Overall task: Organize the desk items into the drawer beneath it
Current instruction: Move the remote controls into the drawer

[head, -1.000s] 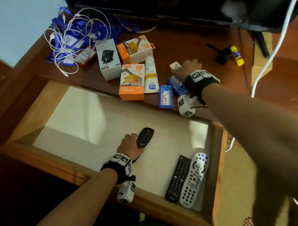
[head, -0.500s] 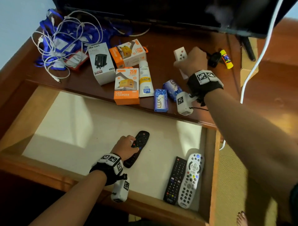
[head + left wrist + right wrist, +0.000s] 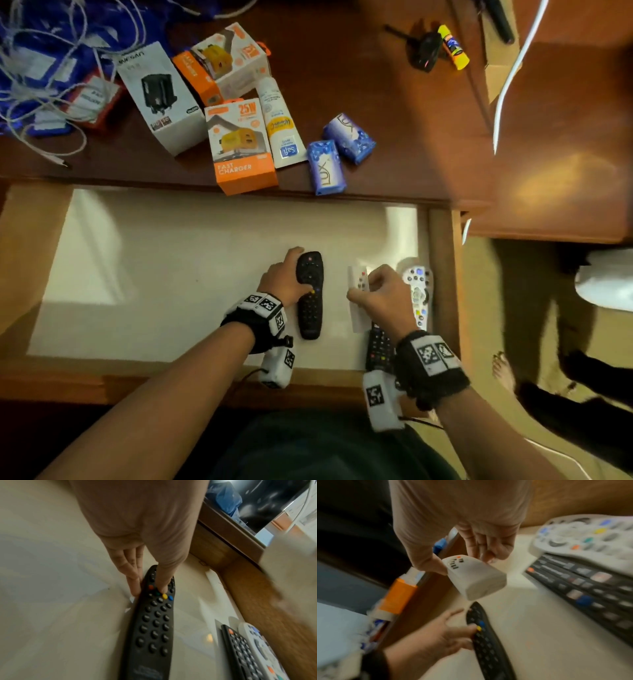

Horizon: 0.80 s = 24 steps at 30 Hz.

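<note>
Four remotes were in the drawer: two black, one grey-white, one small white. Upper frame: three charger boxes, two soap bars, one tube, one glue stick.

Head view looking steeply down from above onto the drawer and desk, left wrist view close along the fingers, right wrist view close and blurred, all three sharing the black remote by the grip.
</note>
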Available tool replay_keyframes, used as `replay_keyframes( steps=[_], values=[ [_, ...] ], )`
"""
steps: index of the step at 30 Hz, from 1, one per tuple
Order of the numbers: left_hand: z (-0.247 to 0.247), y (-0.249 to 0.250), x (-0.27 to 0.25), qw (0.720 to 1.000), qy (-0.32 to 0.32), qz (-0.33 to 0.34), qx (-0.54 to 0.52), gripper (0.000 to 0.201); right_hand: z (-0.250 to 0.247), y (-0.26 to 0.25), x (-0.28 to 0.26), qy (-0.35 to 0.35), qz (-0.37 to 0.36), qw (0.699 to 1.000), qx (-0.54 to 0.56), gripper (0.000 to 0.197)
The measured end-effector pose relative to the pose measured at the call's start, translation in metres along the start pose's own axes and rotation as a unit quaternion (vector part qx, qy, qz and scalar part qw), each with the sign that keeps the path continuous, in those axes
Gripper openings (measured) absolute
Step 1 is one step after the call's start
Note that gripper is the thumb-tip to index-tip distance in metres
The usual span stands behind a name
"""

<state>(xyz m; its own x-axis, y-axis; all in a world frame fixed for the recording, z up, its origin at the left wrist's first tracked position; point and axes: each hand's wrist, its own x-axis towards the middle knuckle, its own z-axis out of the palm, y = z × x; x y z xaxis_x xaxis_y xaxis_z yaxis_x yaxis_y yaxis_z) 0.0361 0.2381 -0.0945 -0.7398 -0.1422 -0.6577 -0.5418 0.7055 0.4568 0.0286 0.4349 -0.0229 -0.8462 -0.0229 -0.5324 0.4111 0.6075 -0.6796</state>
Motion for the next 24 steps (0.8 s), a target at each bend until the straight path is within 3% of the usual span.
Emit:
replay_keyframes(
  steps=[3, 7, 13, 21, 24],
  values=[
    [0.006, 0.005, -0.002, 1.000, -0.019, 0.010, -0.003, 0.087, 0.017, 0.015, 0.012, -0.037, 0.059, 0.994, -0.080, 0.053],
    [0.016, 0.009, -0.007, 0.999, -0.041, 0.027, 0.019, 0.084, 0.032, 0.019, 0.023, -0.054, 0.042, 0.974, -0.214, 0.061],
    [0.030, 0.016, -0.019, 0.996, -0.073, 0.034, 0.046, 0.083, 0.033, 0.020, 0.029, -0.134, 0.049, 0.934, -0.328, 0.049],
    [0.033, 0.021, -0.024, 0.994, -0.104, 0.024, 0.025, 0.090, 0.024, 0.025, 0.025, -0.236, -0.022, 0.872, -0.428, 0.043],
    [0.030, 0.022, -0.027, 0.992, -0.127, 0.017, -0.010, 0.095, 0.013, 0.028, 0.025, -0.208, -0.033, 0.897, -0.388, 0.044]
  ],
)
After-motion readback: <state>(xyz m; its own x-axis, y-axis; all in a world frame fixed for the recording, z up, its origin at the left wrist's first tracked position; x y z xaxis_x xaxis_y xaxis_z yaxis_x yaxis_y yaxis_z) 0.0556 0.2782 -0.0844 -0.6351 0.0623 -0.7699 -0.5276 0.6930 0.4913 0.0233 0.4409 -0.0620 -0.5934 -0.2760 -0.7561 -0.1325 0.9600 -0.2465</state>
